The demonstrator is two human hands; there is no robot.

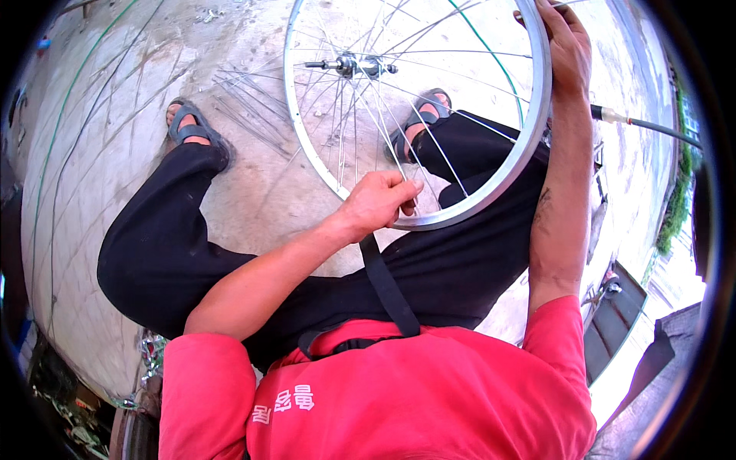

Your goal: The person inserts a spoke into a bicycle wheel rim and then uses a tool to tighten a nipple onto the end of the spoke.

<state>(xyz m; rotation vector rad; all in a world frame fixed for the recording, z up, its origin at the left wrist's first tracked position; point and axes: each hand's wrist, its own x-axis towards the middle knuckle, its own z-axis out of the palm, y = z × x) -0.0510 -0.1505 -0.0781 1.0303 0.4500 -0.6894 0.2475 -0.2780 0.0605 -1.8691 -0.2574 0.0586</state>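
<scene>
A silver bicycle wheel rim (pixel 464 208) leans over my right thigh, with a metal hub (pixel 354 66) hanging among its thin spokes (pixel 441 151). My left hand (pixel 382 201) is at the lower part of the rim. Its thumb and fingers are pinched together, apparently round a spoke close to the rim's inner edge; the fingertips are partly hidden. Higher up on the right, my right hand (pixel 566 47) grips the rim from outside, fingers curled over it. The wheel's top runs out of view.
Loose spokes (pixel 251 113) lie on the concrete floor (pixel 253 188) between my feet. Green and dark lines (pixel 67 100) run across the floor at left. A dark cable with a pale fitting (pixel 609 115) is beyond my right forearm. A black strap (pixel 385 285) hangs over my lap.
</scene>
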